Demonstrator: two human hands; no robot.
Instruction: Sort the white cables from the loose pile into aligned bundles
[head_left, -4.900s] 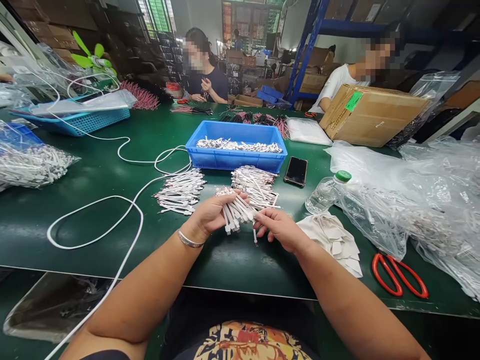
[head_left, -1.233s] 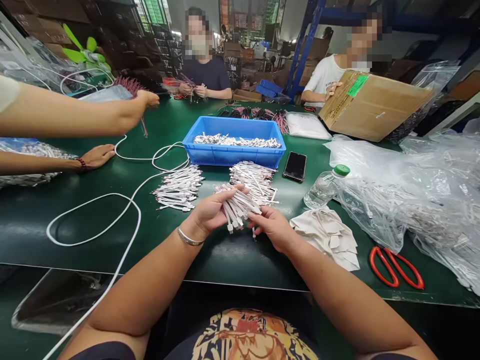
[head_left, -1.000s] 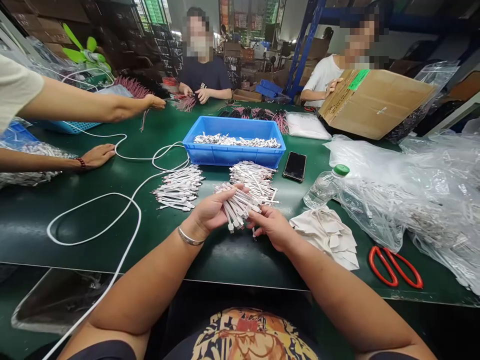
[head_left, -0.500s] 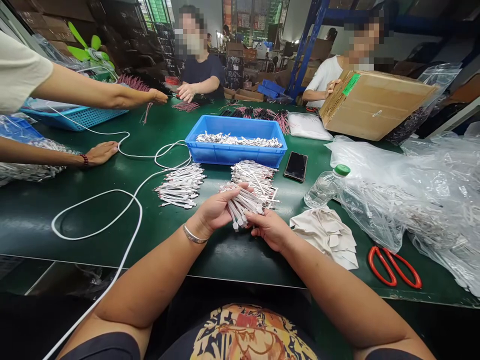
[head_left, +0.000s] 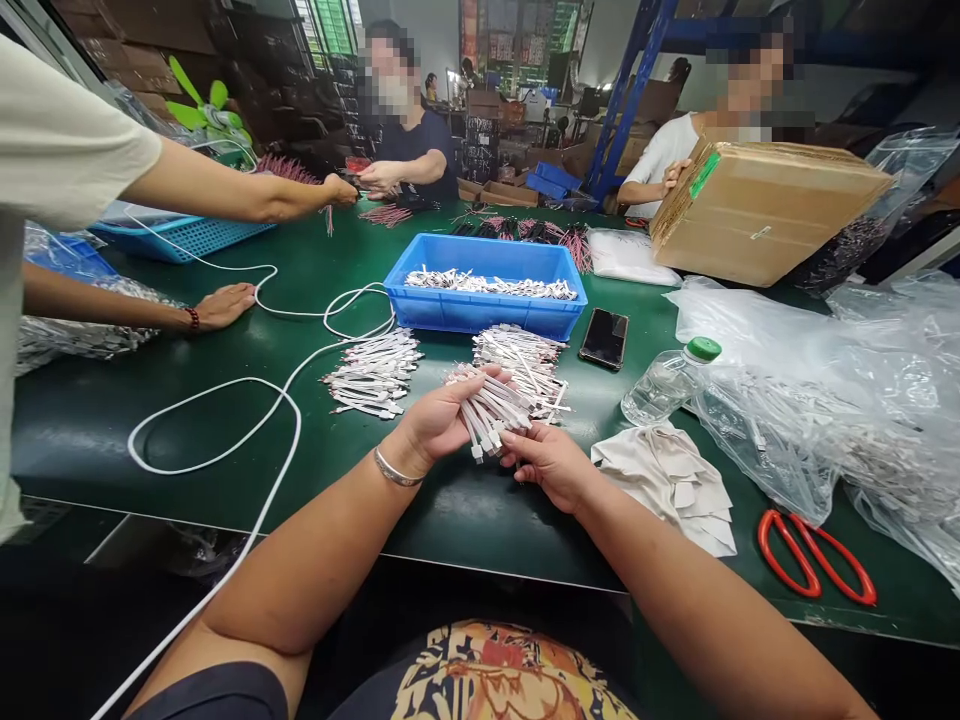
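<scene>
A bunch of short white cables [head_left: 495, 410] with blocky connector ends is held above the green table. My left hand [head_left: 439, 420] wraps round it from the left, thumb across the top. With fingers bent, my right hand [head_left: 551, 465] pinches at the connector ends on the near right side. Just behind the bunch lies a pile of similar white cables [head_left: 521, 350]. A second cable pile [head_left: 375, 375] is to the left. Beyond both stands a blue bin [head_left: 480, 315] with many small white pieces inside.
A phone [head_left: 604, 338], a bottle [head_left: 667, 382], a cloth [head_left: 667, 485], red-handled scissors [head_left: 814, 560] and plastic bags of white cables [head_left: 825, 420] lie on the right. A long white cord [head_left: 292, 420] loops leftward. Co-workers' arms [head_left: 240, 192] reach in; one person holds a cardboard box [head_left: 765, 215].
The whole view has shifted slightly, so things appear farther right. At left the standing co-worker's torso shows more. My hands keep hold of the cable bunch, my right fingers shifting slightly at the connectors.
</scene>
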